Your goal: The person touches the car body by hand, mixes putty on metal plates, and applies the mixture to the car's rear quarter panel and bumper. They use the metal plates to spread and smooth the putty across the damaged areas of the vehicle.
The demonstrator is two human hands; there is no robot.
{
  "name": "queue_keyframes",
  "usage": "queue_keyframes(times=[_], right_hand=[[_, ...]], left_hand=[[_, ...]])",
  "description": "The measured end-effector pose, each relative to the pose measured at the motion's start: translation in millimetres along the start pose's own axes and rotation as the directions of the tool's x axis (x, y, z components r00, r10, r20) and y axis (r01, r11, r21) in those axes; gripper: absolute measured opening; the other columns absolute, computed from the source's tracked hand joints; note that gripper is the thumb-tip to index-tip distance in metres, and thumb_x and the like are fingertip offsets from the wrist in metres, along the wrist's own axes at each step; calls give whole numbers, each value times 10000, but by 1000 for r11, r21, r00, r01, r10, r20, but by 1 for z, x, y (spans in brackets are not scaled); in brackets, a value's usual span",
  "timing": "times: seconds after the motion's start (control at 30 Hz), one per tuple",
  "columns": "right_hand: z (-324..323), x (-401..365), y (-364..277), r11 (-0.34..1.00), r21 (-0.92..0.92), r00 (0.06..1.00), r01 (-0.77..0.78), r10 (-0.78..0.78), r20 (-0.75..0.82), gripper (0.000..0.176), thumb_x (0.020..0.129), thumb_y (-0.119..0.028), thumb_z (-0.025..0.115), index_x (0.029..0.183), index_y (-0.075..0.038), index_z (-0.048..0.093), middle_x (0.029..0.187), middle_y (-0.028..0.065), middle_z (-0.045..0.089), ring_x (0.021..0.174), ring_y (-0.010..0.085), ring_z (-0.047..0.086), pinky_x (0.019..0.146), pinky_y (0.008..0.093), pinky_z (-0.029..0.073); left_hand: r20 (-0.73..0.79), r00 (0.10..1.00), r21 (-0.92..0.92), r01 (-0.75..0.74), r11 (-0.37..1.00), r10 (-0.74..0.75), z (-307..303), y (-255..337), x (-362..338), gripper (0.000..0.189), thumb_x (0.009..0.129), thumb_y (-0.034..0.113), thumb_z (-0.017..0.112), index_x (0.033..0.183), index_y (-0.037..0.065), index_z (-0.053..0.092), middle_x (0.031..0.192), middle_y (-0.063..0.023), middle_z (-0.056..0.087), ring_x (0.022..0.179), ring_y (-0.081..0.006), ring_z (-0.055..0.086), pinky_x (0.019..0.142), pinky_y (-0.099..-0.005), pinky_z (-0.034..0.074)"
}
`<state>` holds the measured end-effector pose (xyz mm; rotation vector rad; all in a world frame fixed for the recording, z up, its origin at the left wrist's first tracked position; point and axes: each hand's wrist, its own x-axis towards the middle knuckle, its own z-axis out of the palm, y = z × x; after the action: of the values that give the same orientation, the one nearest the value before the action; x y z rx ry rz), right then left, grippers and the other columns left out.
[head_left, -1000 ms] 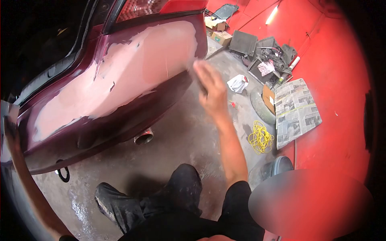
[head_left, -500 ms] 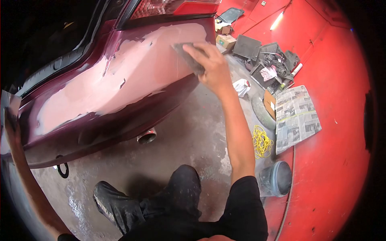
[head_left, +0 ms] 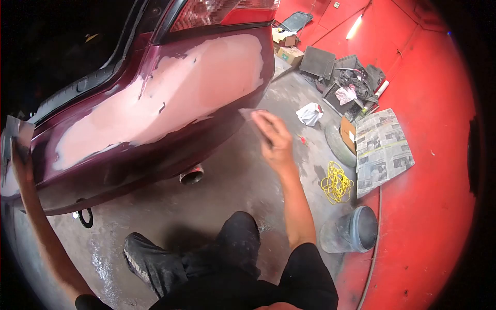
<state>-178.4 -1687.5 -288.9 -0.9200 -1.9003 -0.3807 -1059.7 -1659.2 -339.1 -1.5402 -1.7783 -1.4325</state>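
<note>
- Bumper [head_left: 129,155]: maroon, with my hands at its two ends.
- Filler patch [head_left: 196,88]: pink, covering most of the bumper's upper face.
- My right hand [head_left: 275,138]: just off the bumper's lower right edge, fingers curled around the sanding sheet.
- My left hand [head_left: 18,150]: at the bumper's far left end. I cannot tell whether it grips anything.
- Exhaust pipe [head_left: 192,175]: directly beneath the bumper's underside.
- Sanding sheet [head_left: 248,112]: projects from my right fingertips toward the bumper's lower right edge. It is blurred, so I cannot tell whether it makes contact.
</note>
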Motion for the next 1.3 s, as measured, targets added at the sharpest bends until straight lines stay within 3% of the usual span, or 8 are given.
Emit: queue_keyframes(times=[0.13,0.27,0.37,0.43,0.57,0.7,1.07,1.3], right_hand=[[-20,-25,-21,593,497,697,-633,716,33,399,861,9,567,1258,0,609,1069,64,663,915,133,623,809,256,490],[-30,-22,-48,509,644,718,-570,691,90,369,876,-17,551,1231,74,594,1019,44,647,905,102,569,796,260,466],[-28,-6,-101,513,708,800,-485,588,122,415,872,37,509,1283,39,567,1079,61,652,938,128,592,834,273,470],[-26,5,-133,614,675,898,-409,401,180,462,861,69,496,1314,2,559,1143,96,648,1015,185,620,887,305,480],[-15,7,-151,846,497,962,-195,66,266,502,828,77,547,1311,-51,585,1248,160,594,1129,303,600,972,391,478],[-29,-2,-115,976,-72,886,205,-154,438,618,759,116,587,1353,-50,562,1349,178,532,1234,359,545,1013,476,468],[-16,9,-153,953,89,886,289,-302,353,494,803,-67,576,1287,-155,631,1208,134,597,1125,353,560,981,490,470],[-29,102,-27,1000,9,978,12,-14,208,624,784,106,428,1350,-108,579,1184,169,627,1064,341,608,977,356,454]], left_hand=[[-99,994,44,-41,998,45,-4,92,-23,737,840,-4,609,1518,62,329,1524,-145,416,1390,-274,419,1149,-359,327],[-65,996,-449,33,893,-69,5,237,-84,806,775,-130,550,1525,60,322,1511,-152,425,1379,-274,423,1139,-372,340],[491,826,-870,479,-115,-276,29,444,-163,437,949,124,624,1349,-5,508,1235,-84,610,1114,-180,592,965,-351,485],[541,790,-788,596,152,-288,58,501,-212,392,953,248,670,1265,33,570,1110,-39,642,973,-130,624,844,-303,513],[601,753,-799,559,-221,-270,71,576,-227,244,991,231,623,1117,23,641,1046,-4,643,920,-67,568,828,-248,450],[646,726,-763,610,-212,-235,70,560,-221,216,998,246,616,1027,33,634,965,15,619,856,-57,530,787,-247,439],[418,843,-779,524,344,-337,46,554,-199,321,975,291,649,1013,-27,645,901,7,625,805,-89,538,719,-255,440],[310,797,-946,311,-87,-518,21,276,-46,452,988,311,599,1318,5,552,1251,-82,615,1113,-175,592,959,-320,462]])
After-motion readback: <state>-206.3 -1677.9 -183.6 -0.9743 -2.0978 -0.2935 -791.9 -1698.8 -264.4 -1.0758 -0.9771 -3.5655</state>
